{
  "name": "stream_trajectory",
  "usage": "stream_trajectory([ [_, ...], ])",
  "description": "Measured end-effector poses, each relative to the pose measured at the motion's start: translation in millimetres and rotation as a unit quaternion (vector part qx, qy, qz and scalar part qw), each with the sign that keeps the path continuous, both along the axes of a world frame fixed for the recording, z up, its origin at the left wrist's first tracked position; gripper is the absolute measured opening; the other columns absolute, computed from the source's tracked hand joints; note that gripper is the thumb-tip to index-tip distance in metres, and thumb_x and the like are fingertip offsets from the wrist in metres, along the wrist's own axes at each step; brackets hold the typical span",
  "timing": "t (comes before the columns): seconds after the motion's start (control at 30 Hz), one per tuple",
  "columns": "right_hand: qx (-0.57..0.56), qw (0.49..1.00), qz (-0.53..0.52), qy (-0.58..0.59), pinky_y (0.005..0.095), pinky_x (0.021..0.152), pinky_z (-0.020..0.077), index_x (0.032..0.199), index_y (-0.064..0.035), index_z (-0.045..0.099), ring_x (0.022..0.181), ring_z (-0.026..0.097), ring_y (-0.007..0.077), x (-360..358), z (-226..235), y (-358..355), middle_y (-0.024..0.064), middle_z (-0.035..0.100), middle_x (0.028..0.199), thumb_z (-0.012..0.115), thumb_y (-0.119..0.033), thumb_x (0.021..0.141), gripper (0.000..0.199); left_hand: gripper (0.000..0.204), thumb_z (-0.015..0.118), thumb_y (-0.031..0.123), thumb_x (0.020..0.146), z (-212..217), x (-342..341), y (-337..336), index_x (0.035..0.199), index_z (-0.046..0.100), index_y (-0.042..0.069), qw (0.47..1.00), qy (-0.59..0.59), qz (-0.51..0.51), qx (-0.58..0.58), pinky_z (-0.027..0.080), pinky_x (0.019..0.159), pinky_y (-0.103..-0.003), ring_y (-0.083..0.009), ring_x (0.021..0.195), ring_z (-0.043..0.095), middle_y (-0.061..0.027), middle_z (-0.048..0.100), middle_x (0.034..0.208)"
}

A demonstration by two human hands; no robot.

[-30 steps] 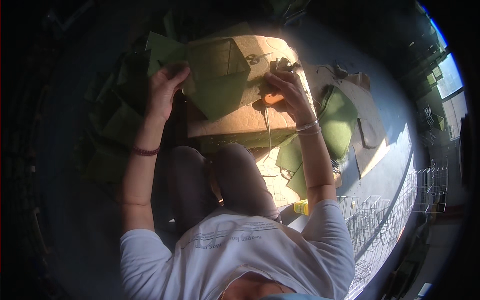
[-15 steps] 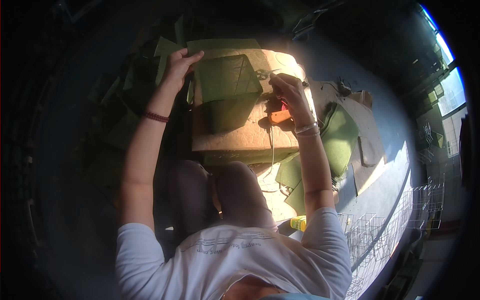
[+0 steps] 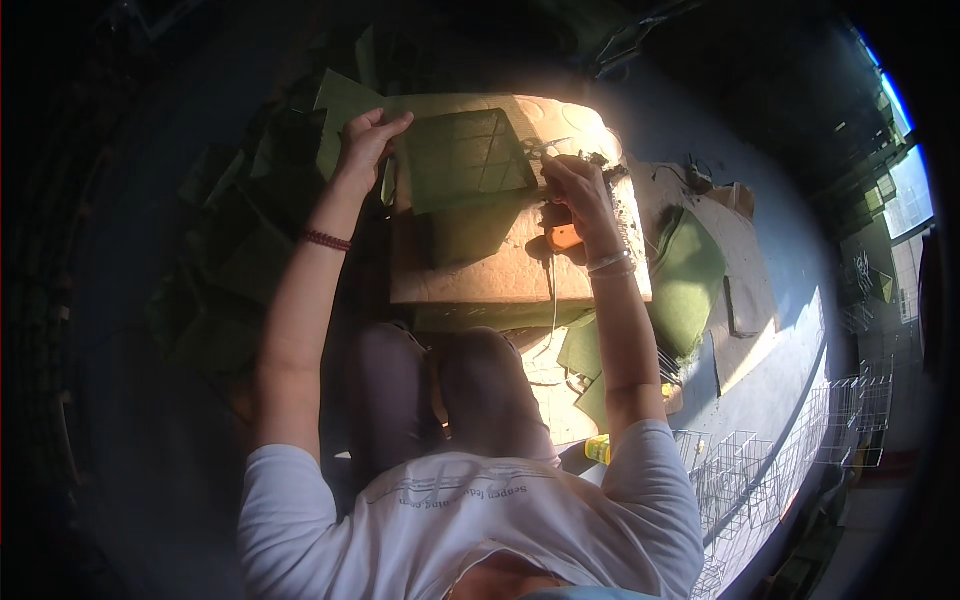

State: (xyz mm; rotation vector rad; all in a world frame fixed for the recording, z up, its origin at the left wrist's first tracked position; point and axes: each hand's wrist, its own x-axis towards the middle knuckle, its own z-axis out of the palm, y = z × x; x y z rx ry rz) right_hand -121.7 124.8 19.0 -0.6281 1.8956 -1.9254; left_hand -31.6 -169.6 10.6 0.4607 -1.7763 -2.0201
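A green see-through fabric piece [image 3: 455, 150], with thin straight lines like wire showing through, is held up over a cardboard-topped work surface [image 3: 470, 285]. My left hand [image 3: 365, 145] pinches its upper left corner between thumb and fingers. My right hand [image 3: 580, 190] is closed close to its right edge; what the fingertips hold, if anything, is hidden. Scissors [image 3: 533, 149] lie just beyond my right fingertips, blades pointing right. Beneath my right hand rests an orange tool [image 3: 565, 237], partly covered, with a pale cord [image 3: 554, 300] hanging over the near edge.
Dark green sheets [image 3: 230, 235] are heaped at the left. A green fabric stack [image 3: 690, 285] leans right of the work surface. White wire grids [image 3: 740, 470] stand on the floor at lower right. A yellow container [image 3: 597, 449] is beside my right upper arm.
The green fabric piece has tilted and looks flatter, and a green strip along its far side no longer shows. My right hand has drawn slightly nearer to me, uncovering more of the scissors.
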Motion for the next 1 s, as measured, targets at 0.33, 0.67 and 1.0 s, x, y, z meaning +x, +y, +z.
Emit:
stream_trajectory([
  [0.33,-0.001,1.0,0.001,0.007,0.0217,0.05,0.0302,0.069,-0.0051,0.062,0.053,0.039,0.0033,4.0,-6.0,-1.8,-0.0056,0.047,0.059,0.064,-0.025,0.089,0.028,0.018,0.072,0.016,0.081,-8.7,3.5,1.9,0.093,0.064,0.006,0.999,0.037,-0.011,0.024,0.048,0.066,-0.024,-0.0087,0.074,0.061,-0.0009,0.065,0.085],
  [0.67,0.008,1.0,-0.024,-0.015,0.022,0.05,0.0305,0.07,-0.0059,0.062,0.051,0.039,0.0037,2.4,-14.5,-2.3,-0.0055,0.047,0.057,0.065,-0.027,0.088,0.028,0.017,0.073,0.013,0.081,-7.2,8.1,13.3,0.091,0.062,0.005,0.995,0.088,-0.016,0.048,0.049,0.066,-0.024,-0.0097,0.075,0.061,-0.0029,0.065,0.085],
  [1.0,-0.009,0.999,-0.004,-0.036,0.0217,0.05,0.0293,0.066,-0.0084,0.057,0.052,0.037,0.0037,7.7,-12.9,-3.8,-0.0054,0.044,0.057,0.063,-0.025,0.089,0.029,0.015,0.072,0.013,0.081,-16.0,4.6,3.6,0.089,0.062,0.005,0.998,0.062,-0.014,0.025,0.049,0.071,-0.025,-0.0096,0.076,0.061,-0.0027,0.066,0.086],
])
